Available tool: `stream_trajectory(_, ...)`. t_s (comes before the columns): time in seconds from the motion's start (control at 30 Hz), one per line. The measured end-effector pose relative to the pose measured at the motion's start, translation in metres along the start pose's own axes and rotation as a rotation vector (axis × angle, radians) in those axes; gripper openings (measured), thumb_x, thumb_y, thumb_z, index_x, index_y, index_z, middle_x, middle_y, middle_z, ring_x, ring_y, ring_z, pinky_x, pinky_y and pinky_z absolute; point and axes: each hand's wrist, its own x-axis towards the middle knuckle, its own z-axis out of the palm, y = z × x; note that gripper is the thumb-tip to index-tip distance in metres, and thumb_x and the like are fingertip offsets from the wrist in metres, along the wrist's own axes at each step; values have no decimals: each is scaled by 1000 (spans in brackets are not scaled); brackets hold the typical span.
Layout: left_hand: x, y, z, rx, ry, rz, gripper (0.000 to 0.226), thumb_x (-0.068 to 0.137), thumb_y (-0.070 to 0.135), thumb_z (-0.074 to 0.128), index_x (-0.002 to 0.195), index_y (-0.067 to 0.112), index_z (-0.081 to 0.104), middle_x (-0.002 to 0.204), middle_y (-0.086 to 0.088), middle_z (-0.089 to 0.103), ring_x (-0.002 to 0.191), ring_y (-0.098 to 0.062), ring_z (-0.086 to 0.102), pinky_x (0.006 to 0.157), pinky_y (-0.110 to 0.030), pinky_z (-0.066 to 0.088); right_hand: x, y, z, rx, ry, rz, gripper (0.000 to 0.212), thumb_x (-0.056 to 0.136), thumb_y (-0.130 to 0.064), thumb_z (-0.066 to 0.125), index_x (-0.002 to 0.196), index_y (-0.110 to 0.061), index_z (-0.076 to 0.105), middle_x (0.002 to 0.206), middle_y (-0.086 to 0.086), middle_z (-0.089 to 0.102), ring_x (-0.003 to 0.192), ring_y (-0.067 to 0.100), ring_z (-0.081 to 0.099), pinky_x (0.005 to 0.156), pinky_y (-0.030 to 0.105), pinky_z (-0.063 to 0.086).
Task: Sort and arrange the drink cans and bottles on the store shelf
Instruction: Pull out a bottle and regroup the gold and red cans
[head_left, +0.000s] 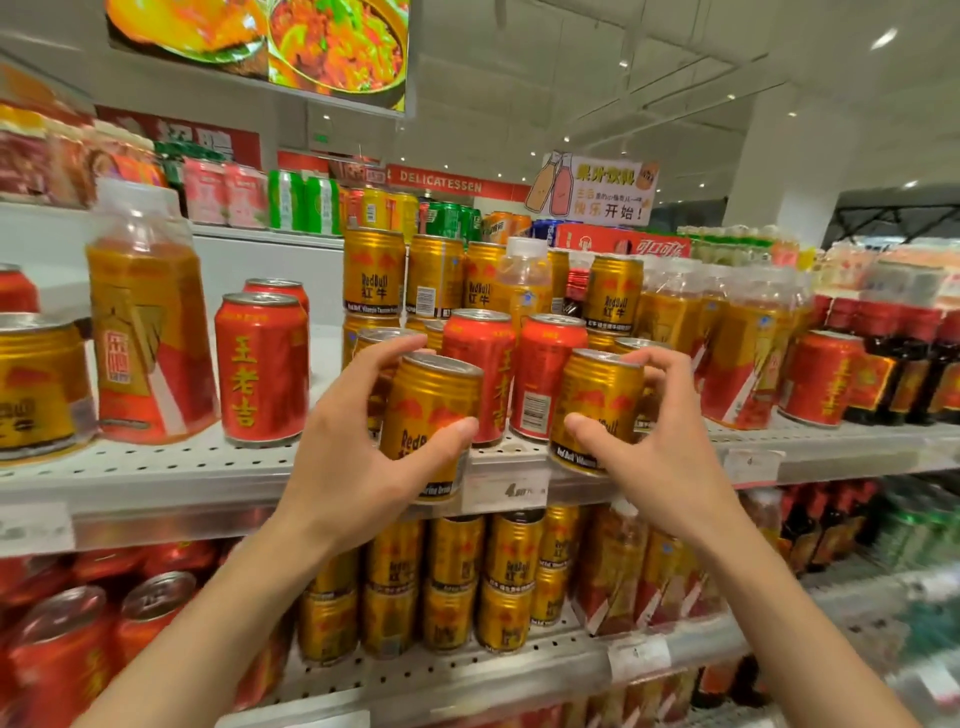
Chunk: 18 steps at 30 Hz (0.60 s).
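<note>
— What are the hands doing?
— The left hand (358, 452) grips a gold can (428, 415), lifted off the front edge of the shelf (156, 478). The right hand (649, 441) grips another gold can (597, 410) at that same edge.
— What's behind?
— Two red cans (480, 364), then stacked gold cans (374, 270).
— And beside?
— A red can (262, 369) and a big bottle (148, 317) to the left.
</note>
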Motion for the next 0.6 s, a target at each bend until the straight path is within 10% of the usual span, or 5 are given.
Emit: stream_trajectory(0.6, 4, -10, 10, -47, 69, 26, 68, 75, 55, 71, 134, 25, 54, 125, 16, 63, 112, -4, 65, 87, -12, 51, 29, 38, -22, -388, 62, -158, 65, 80, -50, 78, 131, -25, 46, 129, -7, 47, 113, 8, 51, 88, 23, 44)
